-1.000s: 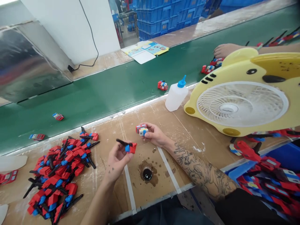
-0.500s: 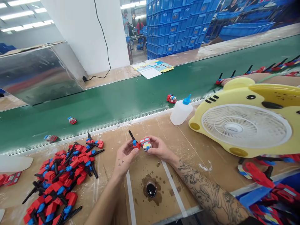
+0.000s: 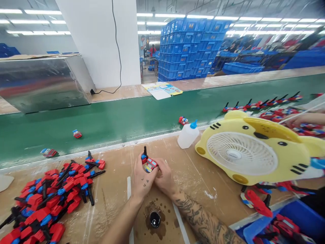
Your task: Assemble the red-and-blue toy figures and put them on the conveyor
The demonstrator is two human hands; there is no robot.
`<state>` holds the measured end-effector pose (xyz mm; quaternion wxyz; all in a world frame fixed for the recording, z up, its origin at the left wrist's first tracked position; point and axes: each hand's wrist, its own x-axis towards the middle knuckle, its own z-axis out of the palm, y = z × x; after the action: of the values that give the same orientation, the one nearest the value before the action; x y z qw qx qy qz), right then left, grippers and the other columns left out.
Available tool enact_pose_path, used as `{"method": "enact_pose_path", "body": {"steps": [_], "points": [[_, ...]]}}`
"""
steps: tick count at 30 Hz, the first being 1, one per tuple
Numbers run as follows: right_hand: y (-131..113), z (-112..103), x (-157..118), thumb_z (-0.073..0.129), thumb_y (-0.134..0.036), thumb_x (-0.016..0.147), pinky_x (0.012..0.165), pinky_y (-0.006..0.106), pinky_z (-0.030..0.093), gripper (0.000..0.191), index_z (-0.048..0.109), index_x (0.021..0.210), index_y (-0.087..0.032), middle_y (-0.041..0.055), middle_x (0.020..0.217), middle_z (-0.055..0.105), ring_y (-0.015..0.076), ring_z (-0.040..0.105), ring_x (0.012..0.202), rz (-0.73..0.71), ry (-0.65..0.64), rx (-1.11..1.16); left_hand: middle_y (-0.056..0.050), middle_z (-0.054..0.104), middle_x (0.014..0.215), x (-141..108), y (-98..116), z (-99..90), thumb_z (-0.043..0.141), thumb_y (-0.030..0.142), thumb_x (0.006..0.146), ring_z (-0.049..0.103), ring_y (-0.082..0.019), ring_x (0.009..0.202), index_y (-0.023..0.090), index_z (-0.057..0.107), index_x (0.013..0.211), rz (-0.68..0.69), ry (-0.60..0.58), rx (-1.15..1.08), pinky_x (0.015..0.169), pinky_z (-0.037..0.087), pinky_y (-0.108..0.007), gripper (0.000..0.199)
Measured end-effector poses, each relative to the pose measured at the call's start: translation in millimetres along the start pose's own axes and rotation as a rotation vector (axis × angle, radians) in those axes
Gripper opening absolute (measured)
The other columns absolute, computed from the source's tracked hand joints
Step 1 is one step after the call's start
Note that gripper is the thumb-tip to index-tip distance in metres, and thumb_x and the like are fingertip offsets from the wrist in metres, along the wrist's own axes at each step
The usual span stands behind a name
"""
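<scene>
My left hand (image 3: 142,181) is closed around a small red and blue toy arm with a black rod (image 3: 144,154) that points up. Against it sits a red, white and yellow toy body (image 3: 150,165), gripped by my right hand (image 3: 164,178) and partly covered by my left thumb. The two parts touch; whether they are joined is hidden by my fingers. Just below my hands is a small black cup of dark liquid (image 3: 155,220), with wet spots on the cardboard around it. To the left lies a pile of similar red and blue arms (image 3: 61,191) with black rods.
A green conveyor belt (image 3: 122,118) crosses ahead, carrying toy bodies (image 3: 77,134). A white bottle with a blue tip (image 3: 188,136) and a yellow animal-shaped fan (image 3: 284,166) stand to the right. A blue bin (image 3: 254,230) holds toys. Another person's hand (image 3: 297,119) works beyond the fan.
My hands have come closer together, with the toy body turned and pressed toward the arm. The right fingers have moved behind the left thumb. My view has tilted upward.
</scene>
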<state>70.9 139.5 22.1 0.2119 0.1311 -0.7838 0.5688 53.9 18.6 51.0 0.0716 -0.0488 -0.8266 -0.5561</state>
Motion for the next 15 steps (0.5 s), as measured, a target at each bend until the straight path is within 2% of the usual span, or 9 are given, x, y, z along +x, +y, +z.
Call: {"method": "enact_pose_path", "body": {"steps": [3,5,6,9,11,13,15], "points": [[6,-3,3,0.066,-0.021,0.083,0.100,0.043,0.049,0.051,0.054,0.132,-0.026,0.0110,0.124,0.059,0.0284,0.058,0.114,0.023,0.044,-0.077,-0.008,0.064,0.112,25,0,4.7,0.071,0.032,0.075,0.063,-0.025,0.102,0.020,0.053,0.120,0.127,-0.052,0.115,0.092,0.049,-0.038,0.050],[11,-16,9,0.070,-0.027,0.082,0.105,0.047,0.046,0.059,0.050,0.138,-0.024,0.0133,0.133,0.054,0.0311,0.054,0.122,0.044,0.103,-0.184,-0.006,0.066,0.104,57,-4,1.4,0.069,0.034,0.076,0.065,-0.023,0.095,0.020,0.052,0.119,0.137,-0.139,0.226,0.086,0.050,-0.034,0.049],[14,-26,13,0.071,-0.031,0.082,0.108,0.050,0.043,0.062,0.048,0.140,-0.023,0.0143,0.136,0.051,0.0323,0.050,0.127,0.052,0.192,-0.253,-0.005,0.067,0.102,77,-6,-1.8,0.068,0.036,0.077,0.066,-0.023,0.093,0.019,0.050,0.120,0.121,-0.175,0.300,0.084,0.051,-0.032,0.050],[20,-61,26,0.067,-0.038,0.086,0.114,0.055,0.034,0.064,0.044,0.143,-0.020,0.0173,0.142,0.045,0.0341,0.041,0.135,0.066,0.600,-0.417,-0.008,0.068,0.106,143,-13,-14.6,0.067,0.039,0.079,0.066,-0.023,0.095,0.018,0.045,0.126,0.057,-0.209,0.516,0.084,0.050,-0.030,0.057],[27,-82,35,0.067,-0.041,0.084,0.116,0.055,0.030,0.071,0.041,0.145,-0.016,0.0200,0.145,0.042,0.0351,0.039,0.137,0.123,0.787,-0.433,-0.010,0.068,0.105,186,-17,-21.7,0.067,0.039,0.078,0.066,-0.025,0.095,0.016,0.045,0.124,0.043,-0.234,0.601,0.082,0.049,-0.031,0.056],[38,-96,45,0.070,-0.043,0.081,0.116,0.054,0.030,0.080,0.036,0.148,-0.013,0.0221,0.148,0.040,0.0355,0.039,0.138,0.224,0.832,-0.349,-0.012,0.069,0.104,222,-21,-24.4,0.069,0.035,0.075,0.066,-0.027,0.097,0.015,0.048,0.120,0.032,-0.276,0.689,0.081,0.049,-0.031,0.054],[55,-103,56,0.070,-0.044,0.080,0.114,0.051,0.035,0.085,0.032,0.149,-0.013,0.0223,0.148,0.042,0.0339,0.044,0.136,0.298,0.788,-0.207,-0.015,0.069,0.104,249,-24,-22.3,0.073,0.032,0.069,0.066,-0.031,0.100,0.014,0.050,0.116,0.007,-0.316,0.771,0.082,0.049,-0.033,0.055]]}}
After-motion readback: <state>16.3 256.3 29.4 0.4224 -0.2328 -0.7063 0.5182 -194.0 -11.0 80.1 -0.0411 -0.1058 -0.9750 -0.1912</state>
